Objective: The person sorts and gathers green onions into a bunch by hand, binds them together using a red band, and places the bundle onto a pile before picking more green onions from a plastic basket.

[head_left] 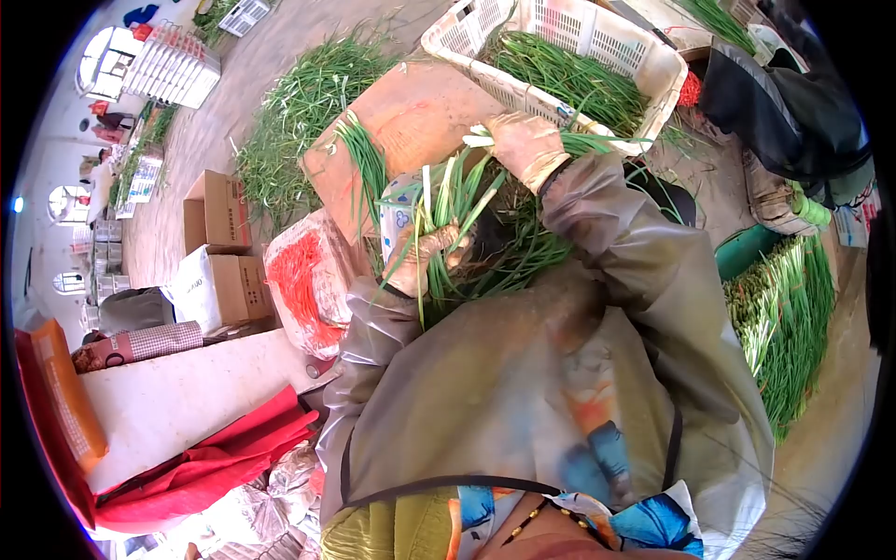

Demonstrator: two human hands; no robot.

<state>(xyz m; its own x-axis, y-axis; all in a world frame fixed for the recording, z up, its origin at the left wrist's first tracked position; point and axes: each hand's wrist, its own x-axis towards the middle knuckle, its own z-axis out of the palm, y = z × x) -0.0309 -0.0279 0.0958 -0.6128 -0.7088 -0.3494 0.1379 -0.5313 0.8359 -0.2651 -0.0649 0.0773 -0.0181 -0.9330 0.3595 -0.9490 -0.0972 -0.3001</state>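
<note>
My left hand, in a pale glove, is closed round a bunch of green stalks low in front of my apron. To its upper right, my right hand, gloved too, grips a few stalks whose white ends stick out past the fingers. Their green leaves trail to the right over the crate's near edge. A small green bundle lies on the brown board beyond my hands. More loose leaves lie in my lap under both hands.
A white crate holding green stalks stands beyond the board. Loose greens cover the floor at upper left. Red ties fill a tray at left, near cardboard boxes. Bundled greens stand at right; a person's dark clothing shows above.
</note>
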